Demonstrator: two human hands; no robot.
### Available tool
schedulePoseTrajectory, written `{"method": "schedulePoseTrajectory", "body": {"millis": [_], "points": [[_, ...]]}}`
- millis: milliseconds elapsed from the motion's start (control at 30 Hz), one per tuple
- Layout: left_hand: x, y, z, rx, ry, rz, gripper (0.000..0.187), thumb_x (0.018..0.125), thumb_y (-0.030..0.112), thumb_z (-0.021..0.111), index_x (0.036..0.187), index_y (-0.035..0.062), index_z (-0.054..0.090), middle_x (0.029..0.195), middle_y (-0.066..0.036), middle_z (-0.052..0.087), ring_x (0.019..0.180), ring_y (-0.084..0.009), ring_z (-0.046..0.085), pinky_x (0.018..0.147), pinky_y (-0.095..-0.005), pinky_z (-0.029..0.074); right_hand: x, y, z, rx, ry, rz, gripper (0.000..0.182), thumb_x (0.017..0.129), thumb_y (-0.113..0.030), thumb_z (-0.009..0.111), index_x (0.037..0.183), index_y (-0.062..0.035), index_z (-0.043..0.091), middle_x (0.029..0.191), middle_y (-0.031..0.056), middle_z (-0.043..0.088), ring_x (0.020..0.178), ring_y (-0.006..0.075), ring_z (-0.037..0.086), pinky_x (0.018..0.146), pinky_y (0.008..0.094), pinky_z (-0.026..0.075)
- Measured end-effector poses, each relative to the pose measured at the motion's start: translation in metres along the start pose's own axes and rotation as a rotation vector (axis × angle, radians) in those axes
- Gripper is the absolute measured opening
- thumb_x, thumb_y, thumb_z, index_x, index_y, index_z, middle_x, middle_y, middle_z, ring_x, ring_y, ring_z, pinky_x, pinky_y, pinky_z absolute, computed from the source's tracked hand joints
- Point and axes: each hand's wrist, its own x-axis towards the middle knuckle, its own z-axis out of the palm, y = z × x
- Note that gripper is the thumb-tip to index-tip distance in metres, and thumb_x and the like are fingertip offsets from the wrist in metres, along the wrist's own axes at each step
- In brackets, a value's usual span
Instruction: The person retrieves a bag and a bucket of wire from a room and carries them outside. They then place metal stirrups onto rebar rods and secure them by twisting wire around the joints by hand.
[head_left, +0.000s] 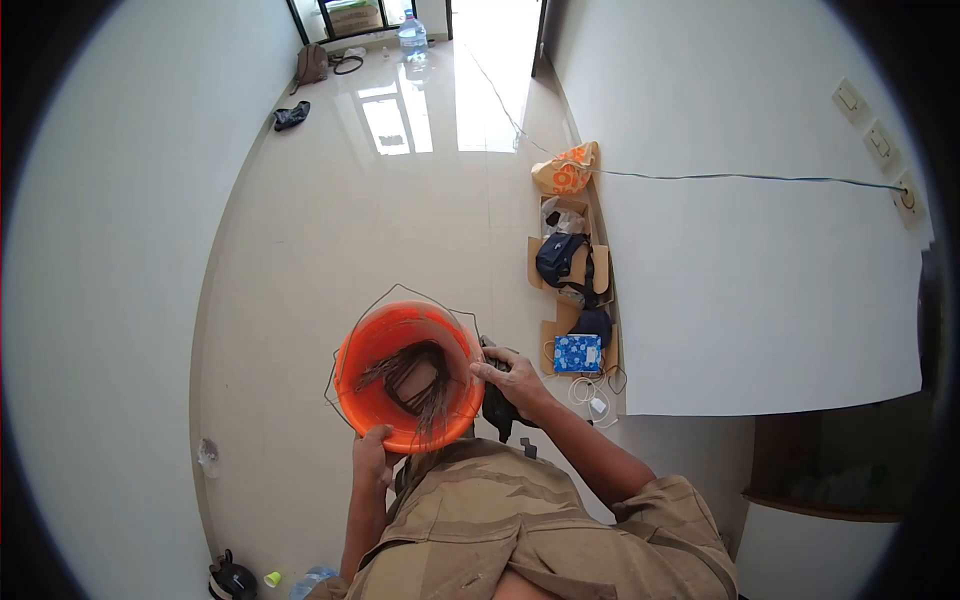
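Note:
An orange bucket (372, 345) is held in front of my body, its open mouth facing up toward me. Inside lies a bundle of thin, rusty-brown wire (425, 358), bent into a loop with loose strands. My left hand (371, 460) grips the near left side of the bucket, thumb over the rim. On the right side, my right hand (515, 382) is closed on the rim, thumb at the edge. A thin wire handle (400, 287) stands out past the far rim. Just below my right hand hangs a black item (494, 412), partly hidden by the hand and bucket.
Along the right wall are an orange-printed bag (566, 170), an open cardboard box (601, 262) with a dark bag (560, 258), and a blue box (577, 353). A cable (740, 177) stretches to a wall socket. A water bottle (412, 38) stands at the far end.

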Motion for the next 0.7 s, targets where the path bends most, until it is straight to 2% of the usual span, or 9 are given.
{"method": "schedulePoseTrajectory", "body": {"millis": [67,167,200,333,400,567,600,633,700], "points": [[0.061,0.032,0.038,-0.008,0.003,-0.019,0.032,0.084,0.005,0.056,0.115,-0.0014,0.047,0.102,-0.014,0.06,0.089,-0.0281,0.068,0.074,-0.0458,0.062,0.073,-0.031,-0.016,0.09,-0.024,0.076,0.054,0.088,-0.024,0.073,0.128,0.0074,0.055,0.114,0.0146,0.063,0.102,0.0172,0.061,0.091,0.0283,0.049],[0.161,0.078,0.105,-0.001,-0.069,-0.061,0.04,0.084,0.004,0.056,0.122,0.0006,0.044,0.108,-0.014,0.058,0.094,-0.0277,0.067,0.076,-0.044,0.062,0.177,-0.052,-0.047,0.161,0.133,0.038,0.053,0.085,-0.028,0.076,0.122,0.0059,0.059,0.101,0.0089,0.064,0.085,0.0138,0.062,0.076,0.0259,0.052],[0.183,0.106,0.129,0.022,-0.105,-0.066,0.04,0.085,0.005,0.056,0.123,0.0006,0.044,0.109,-0.014,0.058,0.094,-0.0279,0.067,0.076,-0.0444,0.062,0.204,-0.066,-0.053,0.21,0.163,0.053,0.051,0.085,-0.026,0.076,0.122,0.0053,0.058,0.099,0.0087,0.064,0.085,0.0132,0.062,0.076,0.0256,0.052],[0.266,0.213,0.237,0.159,-0.229,-0.098,0.043,0.087,0.01,0.057,0.125,-0.0009,0.043,0.115,-0.015,0.057,0.1,-0.029,0.065,0.083,-0.0465,0.059,0.301,-0.134,-0.09,0.263,0.249,0.06,0.048,0.086,-0.024,0.074,0.121,0.0049,0.059,0.099,0.0081,0.063,0.085,0.0126,0.061,0.075,0.0257,0.052],[0.324,0.249,0.287,0.233,-0.313,-0.105,0.047,0.087,0.015,0.059,0.129,0.001,0.041,0.119,-0.015,0.056,0.105,-0.0293,0.063,0.086,-0.0477,0.057,0.355,-0.161,-0.113,0.32,0.285,0.078,0.047,0.088,-0.021,0.072,0.124,0.0054,0.056,0.106,0.0101,0.063,0.091,0.0147,0.063,0.081,0.0271,0.053],[0.461,0.331,0.405,0.38,-0.293,-0.113,0.052,0.086,0.02,0.061,0.132,0.0062,0.041,0.12,-0.013,0.054,0.106,-0.0282,0.061,0.087,-0.0481,0.054,0.507,-0.211,-0.154,0.463,0.336,0.015,0.051,0.09,-0.016,0.067,0.132,0.0076,0.05,0.118,0.0144,0.06,0.106,0.0189,0.061,0.095,0.0304,0.049],[0.489,0.347,0.424,0.38,-0.27,-0.102,0.052,0.086,0.021,0.061,0.132,0.0075,0.041,0.121,-0.012,0.054,0.106,-0.0278,0.06,0.087,-0.0485,0.054,0.549,-0.207,-0.162,0.495,0.386,0.009,0.051,0.088,-0.018,0.068,0.13,0.0059,0.053,0.112,0.0109,0.062,0.098,0.0163,0.061,0.088,0.0278,0.049],[0.505,0.366,0.453,0.338,-0.228,-0.128,0.049,0.084,0.018,0.064,0.128,0.0092,0.043,0.118,-0.01,0.054,0.103,-0.023,0.061,0.08,-0.044,0.056,0.584,-0.225,-0.169,0.438,0.385,-0.019,0.05,0.088,-0.018,0.068,0.131,0.0051,0.053,0.113,0.0103,0.063,0.099,0.016,0.061,0.088,0.0275,0.049],[0.55,0.396,0.496,0.31,-0.157,-0.146,0.047,0.085,0.016,0.064,0.126,0.009,0.043,0.116,-0.009,0.053,0.102,-0.0239,0.06,0.083,-0.0442,0.055,0.65,-0.273,-0.19,0.49,0.35,0.048,0.05,0.088,-0.018,0.068,0.13,0.0046,0.053,0.112,0.0099,0.063,0.099,0.015,0.06,0.089,0.0277,0.049]]}}
